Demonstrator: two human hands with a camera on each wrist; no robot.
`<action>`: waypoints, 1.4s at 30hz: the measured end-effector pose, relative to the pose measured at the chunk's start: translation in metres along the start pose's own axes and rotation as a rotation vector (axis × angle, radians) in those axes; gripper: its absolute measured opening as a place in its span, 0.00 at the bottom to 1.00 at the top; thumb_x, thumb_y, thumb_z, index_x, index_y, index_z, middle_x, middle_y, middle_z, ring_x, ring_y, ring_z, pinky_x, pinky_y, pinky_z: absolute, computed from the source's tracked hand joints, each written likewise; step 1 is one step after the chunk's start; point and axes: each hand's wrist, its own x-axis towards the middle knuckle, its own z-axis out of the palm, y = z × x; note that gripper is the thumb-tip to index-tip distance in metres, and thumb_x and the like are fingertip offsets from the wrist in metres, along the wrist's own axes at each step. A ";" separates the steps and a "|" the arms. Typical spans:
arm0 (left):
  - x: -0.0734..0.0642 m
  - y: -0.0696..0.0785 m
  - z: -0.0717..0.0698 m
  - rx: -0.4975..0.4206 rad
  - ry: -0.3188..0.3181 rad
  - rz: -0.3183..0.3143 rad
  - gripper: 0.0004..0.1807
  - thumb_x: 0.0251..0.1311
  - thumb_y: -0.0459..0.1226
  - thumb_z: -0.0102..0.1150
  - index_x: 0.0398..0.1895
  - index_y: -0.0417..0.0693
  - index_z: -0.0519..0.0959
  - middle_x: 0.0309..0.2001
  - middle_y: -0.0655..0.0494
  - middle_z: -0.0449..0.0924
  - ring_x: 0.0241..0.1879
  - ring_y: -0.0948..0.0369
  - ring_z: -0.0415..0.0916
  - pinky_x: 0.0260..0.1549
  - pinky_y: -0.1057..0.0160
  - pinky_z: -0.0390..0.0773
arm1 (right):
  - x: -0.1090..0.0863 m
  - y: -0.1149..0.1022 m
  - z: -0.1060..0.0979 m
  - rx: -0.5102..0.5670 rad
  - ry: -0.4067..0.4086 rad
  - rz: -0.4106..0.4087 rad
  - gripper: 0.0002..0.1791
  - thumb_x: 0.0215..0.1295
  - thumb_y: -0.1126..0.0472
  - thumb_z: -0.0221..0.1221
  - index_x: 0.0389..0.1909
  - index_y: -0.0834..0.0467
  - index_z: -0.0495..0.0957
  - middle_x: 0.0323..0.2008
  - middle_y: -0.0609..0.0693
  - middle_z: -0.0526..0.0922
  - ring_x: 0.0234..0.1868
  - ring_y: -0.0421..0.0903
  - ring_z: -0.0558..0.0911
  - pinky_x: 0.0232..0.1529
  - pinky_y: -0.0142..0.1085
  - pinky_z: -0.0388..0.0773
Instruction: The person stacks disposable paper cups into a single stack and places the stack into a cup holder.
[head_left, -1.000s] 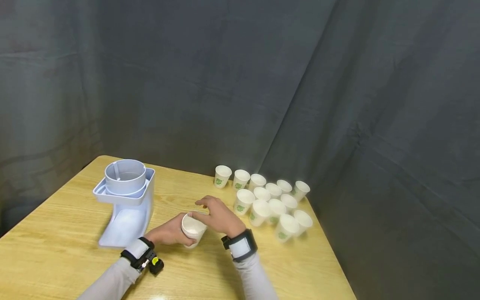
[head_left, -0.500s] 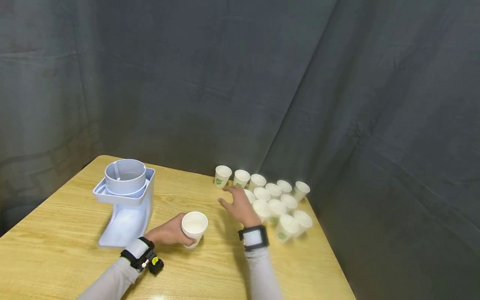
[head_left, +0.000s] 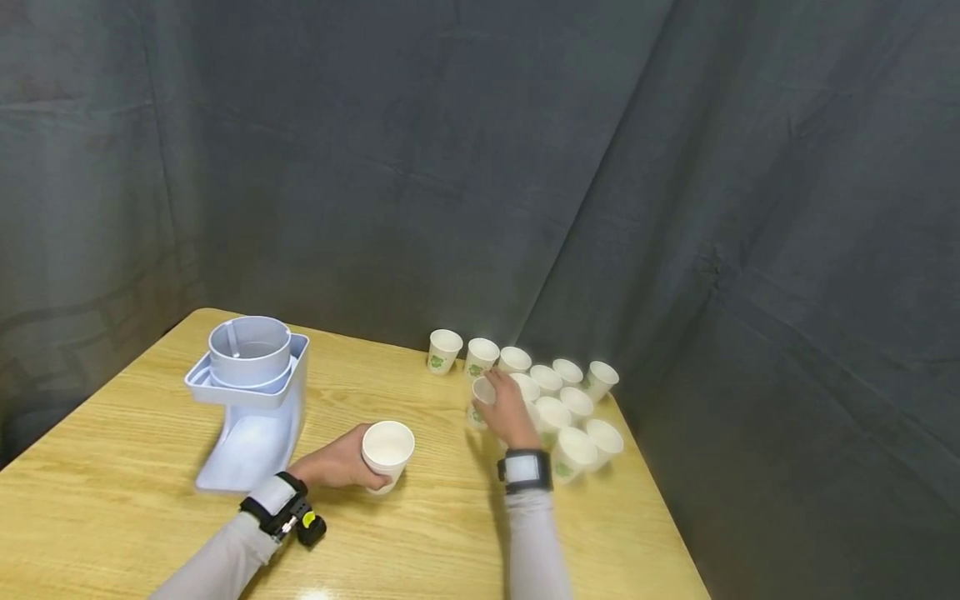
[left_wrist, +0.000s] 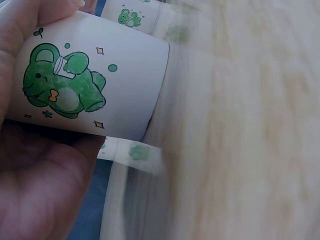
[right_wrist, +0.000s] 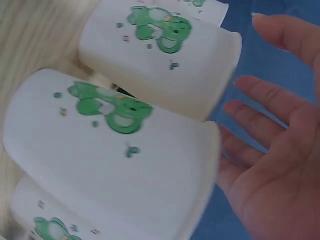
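My left hand (head_left: 337, 461) grips a white paper cup (head_left: 388, 458), tilted slightly above the wooden table; lines below its rim look like nested cups. In the left wrist view, a green cartoon animal shows on the held cup (left_wrist: 130, 75), between thumb and fingers. My right hand (head_left: 512, 412) reaches to a standing paper cup (head_left: 480, 414) at the left of the cup group, fingers by its rim. Seen from the right wrist, the right hand (right_wrist: 280, 165) is spread beside the rims of several cups; whether a fingertip touches one, I cannot tell.
Several white paper cups (head_left: 576, 454) stand close together at the table's right and back. A pale grey plastic stand (head_left: 251, 446) with a round open holder (head_left: 251, 367) on top occupies the left. Dark curtains (head_left: 420, 167) hang behind the table (head_left: 420, 550).
My right hand has left the cup in my left hand and moved right to the standing cups. The left hand has kept its hold and place.
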 end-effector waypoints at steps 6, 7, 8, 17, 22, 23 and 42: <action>0.000 -0.001 0.000 -0.011 0.001 0.008 0.36 0.45 0.31 0.76 0.60 0.34 0.73 0.51 0.47 0.81 0.50 0.61 0.77 0.54 0.64 0.74 | 0.000 0.008 0.006 0.003 -0.038 0.022 0.41 0.62 0.60 0.66 0.73 0.68 0.62 0.77 0.65 0.57 0.76 0.65 0.59 0.74 0.57 0.56; 0.000 0.000 0.000 -0.011 0.002 0.010 0.36 0.45 0.31 0.76 0.60 0.33 0.73 0.51 0.47 0.81 0.50 0.61 0.77 0.54 0.64 0.74 | 0.000 0.009 0.007 0.003 -0.039 0.023 0.41 0.62 0.61 0.66 0.74 0.68 0.61 0.77 0.65 0.57 0.76 0.65 0.58 0.74 0.57 0.56; -0.001 0.000 0.000 -0.012 0.003 0.010 0.36 0.45 0.31 0.76 0.60 0.33 0.73 0.51 0.47 0.81 0.50 0.61 0.77 0.54 0.65 0.74 | 0.000 0.009 0.007 0.004 -0.039 0.021 0.42 0.61 0.61 0.67 0.74 0.68 0.61 0.77 0.66 0.57 0.76 0.65 0.58 0.74 0.57 0.56; -0.001 0.003 0.000 -0.010 0.000 0.012 0.36 0.44 0.31 0.76 0.60 0.34 0.73 0.51 0.46 0.81 0.50 0.59 0.77 0.54 0.65 0.74 | -0.002 0.009 0.009 0.003 -0.066 0.032 0.44 0.61 0.61 0.68 0.74 0.69 0.59 0.77 0.66 0.56 0.76 0.66 0.57 0.75 0.57 0.55; -0.001 0.000 0.000 -0.006 -0.001 0.018 0.37 0.45 0.31 0.76 0.61 0.33 0.72 0.52 0.46 0.81 0.50 0.60 0.77 0.54 0.65 0.74 | -0.001 0.009 0.010 0.000 -0.063 0.030 0.42 0.60 0.61 0.68 0.73 0.69 0.61 0.75 0.68 0.59 0.75 0.67 0.60 0.74 0.58 0.57; -0.001 0.000 0.000 -0.007 -0.002 0.017 0.37 0.45 0.31 0.76 0.61 0.33 0.72 0.52 0.45 0.81 0.51 0.59 0.77 0.54 0.65 0.74 | -0.001 0.008 0.010 0.002 -0.062 0.030 0.42 0.60 0.61 0.68 0.73 0.69 0.61 0.74 0.69 0.60 0.75 0.67 0.60 0.74 0.58 0.58; -0.001 -0.003 0.000 -0.031 -0.006 0.029 0.36 0.45 0.30 0.76 0.60 0.32 0.72 0.50 0.45 0.81 0.49 0.61 0.77 0.52 0.66 0.75 | 0.000 -0.004 0.015 -0.001 -0.044 -0.034 0.33 0.63 0.58 0.67 0.65 0.69 0.71 0.66 0.68 0.72 0.69 0.64 0.70 0.70 0.56 0.66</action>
